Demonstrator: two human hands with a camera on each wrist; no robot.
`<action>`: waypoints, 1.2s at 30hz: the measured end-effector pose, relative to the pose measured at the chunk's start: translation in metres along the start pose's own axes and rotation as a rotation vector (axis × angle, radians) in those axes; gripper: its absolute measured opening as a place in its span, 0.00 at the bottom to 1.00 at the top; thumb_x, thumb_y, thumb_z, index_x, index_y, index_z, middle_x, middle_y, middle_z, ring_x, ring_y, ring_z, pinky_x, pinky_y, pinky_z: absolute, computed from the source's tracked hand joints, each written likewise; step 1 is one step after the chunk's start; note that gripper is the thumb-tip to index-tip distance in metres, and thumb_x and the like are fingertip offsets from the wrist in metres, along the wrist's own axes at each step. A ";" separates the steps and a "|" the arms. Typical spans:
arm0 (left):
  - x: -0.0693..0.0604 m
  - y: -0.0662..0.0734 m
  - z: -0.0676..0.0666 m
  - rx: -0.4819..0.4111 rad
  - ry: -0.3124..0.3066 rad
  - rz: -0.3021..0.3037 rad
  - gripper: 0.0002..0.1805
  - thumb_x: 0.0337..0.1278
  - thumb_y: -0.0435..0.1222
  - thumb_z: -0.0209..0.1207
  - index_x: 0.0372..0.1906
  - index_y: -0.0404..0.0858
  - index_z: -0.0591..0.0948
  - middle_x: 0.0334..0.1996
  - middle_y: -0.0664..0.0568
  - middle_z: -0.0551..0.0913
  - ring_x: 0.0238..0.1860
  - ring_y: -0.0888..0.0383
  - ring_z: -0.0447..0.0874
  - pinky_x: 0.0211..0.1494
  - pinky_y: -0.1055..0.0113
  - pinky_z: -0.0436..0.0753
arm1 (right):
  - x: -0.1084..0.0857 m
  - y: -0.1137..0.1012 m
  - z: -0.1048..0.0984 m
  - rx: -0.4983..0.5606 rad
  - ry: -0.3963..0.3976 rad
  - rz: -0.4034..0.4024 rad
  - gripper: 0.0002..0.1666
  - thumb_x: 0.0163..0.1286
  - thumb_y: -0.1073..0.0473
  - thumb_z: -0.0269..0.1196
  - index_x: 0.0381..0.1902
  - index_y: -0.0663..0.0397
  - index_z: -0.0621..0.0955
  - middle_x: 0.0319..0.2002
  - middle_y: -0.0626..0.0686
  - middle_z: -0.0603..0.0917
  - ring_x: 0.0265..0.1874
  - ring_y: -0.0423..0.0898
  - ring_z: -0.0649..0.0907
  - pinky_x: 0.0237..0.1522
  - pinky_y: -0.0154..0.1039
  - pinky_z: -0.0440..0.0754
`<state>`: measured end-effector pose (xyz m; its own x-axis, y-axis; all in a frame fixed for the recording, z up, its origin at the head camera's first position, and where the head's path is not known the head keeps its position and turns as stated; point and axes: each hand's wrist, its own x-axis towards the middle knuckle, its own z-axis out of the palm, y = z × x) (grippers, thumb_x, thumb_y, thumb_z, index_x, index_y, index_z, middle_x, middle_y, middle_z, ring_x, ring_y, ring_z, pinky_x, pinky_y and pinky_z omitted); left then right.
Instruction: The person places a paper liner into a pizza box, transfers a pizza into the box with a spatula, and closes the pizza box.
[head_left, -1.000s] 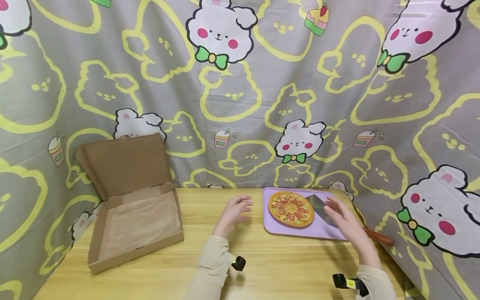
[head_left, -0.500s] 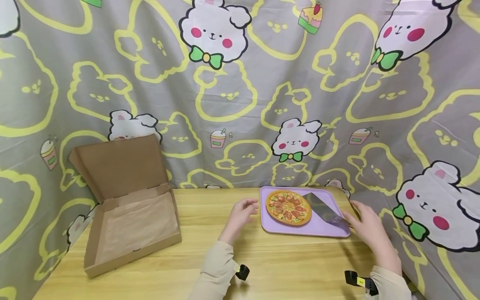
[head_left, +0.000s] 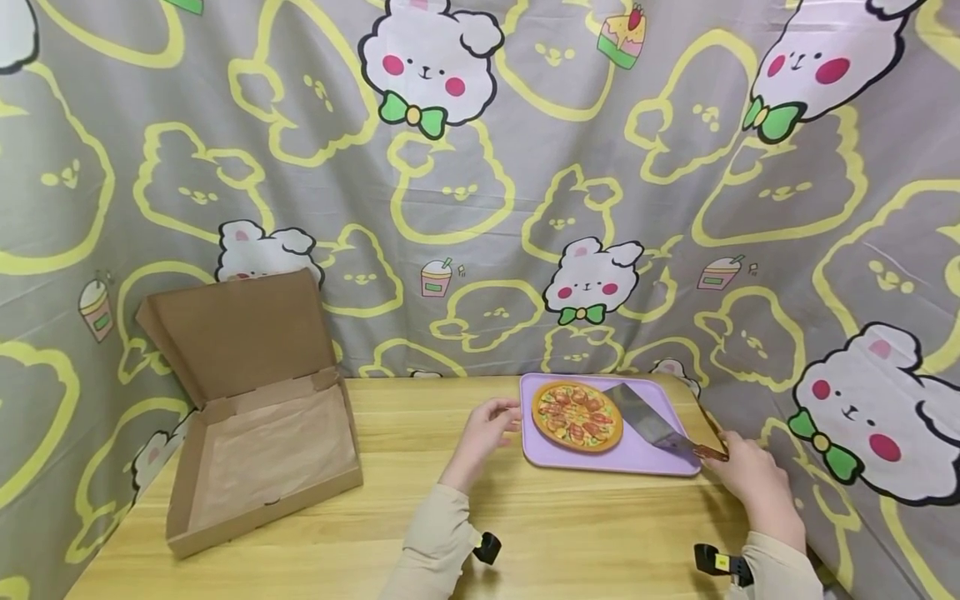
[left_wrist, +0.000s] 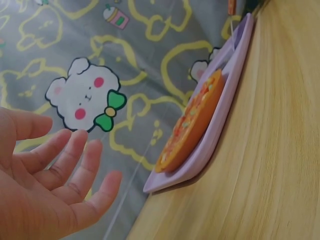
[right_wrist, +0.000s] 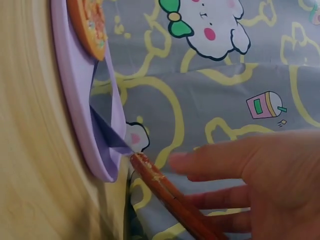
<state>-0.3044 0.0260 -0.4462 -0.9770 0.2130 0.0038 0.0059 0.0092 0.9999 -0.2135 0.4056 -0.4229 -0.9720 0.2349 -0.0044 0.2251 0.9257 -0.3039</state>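
Note:
A round toy pizza [head_left: 577,416] lies on the left of the purple tray [head_left: 536,457], beside the metal blade of a spatula [head_left: 641,417]. The spatula's brown handle [head_left: 709,452] crosses the tray's right rim. My right hand [head_left: 753,487] is at that handle; in the right wrist view, the fingers of this hand [right_wrist: 270,185] lie beside or behind the handle [right_wrist: 172,197], with the thumb straight and apart from it. Relaxed and empty, my left hand [head_left: 482,437] is by the tray's left edge; the left wrist view shows its fingers [left_wrist: 75,167] spread and loosely bent.
An open cardboard box [head_left: 281,446] with its lid raised stands at the left of the wooden table [head_left: 405,467]. A patterned curtain [head_left: 465,333] hangs behind the table and along its sides.
My right hand has moved right and down, from above the blade to the spatula's handle. My left hand has shifted slightly right, towards the tray. The view has turned a little.

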 end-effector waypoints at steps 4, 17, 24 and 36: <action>0.001 0.000 -0.001 0.003 0.000 0.001 0.19 0.62 0.39 0.58 0.55 0.34 0.79 0.43 0.44 0.85 0.45 0.46 0.85 0.49 0.50 0.83 | -0.001 0.002 0.000 0.007 -0.021 0.049 0.33 0.63 0.54 0.62 0.58 0.71 0.68 0.48 0.77 0.76 0.41 0.70 0.78 0.36 0.64 0.74; -0.001 -0.001 -0.004 0.006 -0.002 -0.004 0.20 0.63 0.40 0.57 0.56 0.33 0.78 0.45 0.43 0.85 0.48 0.43 0.83 0.50 0.48 0.82 | -0.004 -0.002 0.000 0.013 -0.054 0.089 0.16 0.66 0.59 0.58 0.38 0.73 0.77 0.30 0.67 0.80 0.27 0.54 0.75 0.28 0.46 0.72; -0.002 0.001 -0.007 -0.004 0.006 -0.001 0.18 0.65 0.39 0.55 0.55 0.34 0.78 0.49 0.36 0.82 0.44 0.51 0.83 0.49 0.50 0.82 | -0.008 -0.001 -0.004 -0.021 0.017 0.024 0.14 0.67 0.60 0.59 0.34 0.71 0.77 0.27 0.65 0.80 0.26 0.55 0.76 0.28 0.48 0.72; -0.003 0.010 -0.008 -0.007 0.046 0.038 0.20 0.69 0.44 0.54 0.56 0.35 0.78 0.47 0.40 0.84 0.43 0.53 0.85 0.47 0.57 0.83 | -0.018 -0.026 -0.017 0.027 0.217 -0.067 0.19 0.68 0.61 0.59 0.43 0.78 0.76 0.30 0.70 0.80 0.26 0.61 0.79 0.29 0.54 0.74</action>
<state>-0.3035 0.0175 -0.4366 -0.9849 0.1681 0.0424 0.0422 -0.0049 0.9991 -0.2010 0.3825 -0.3988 -0.9468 0.2339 0.2212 0.1555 0.9340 -0.3217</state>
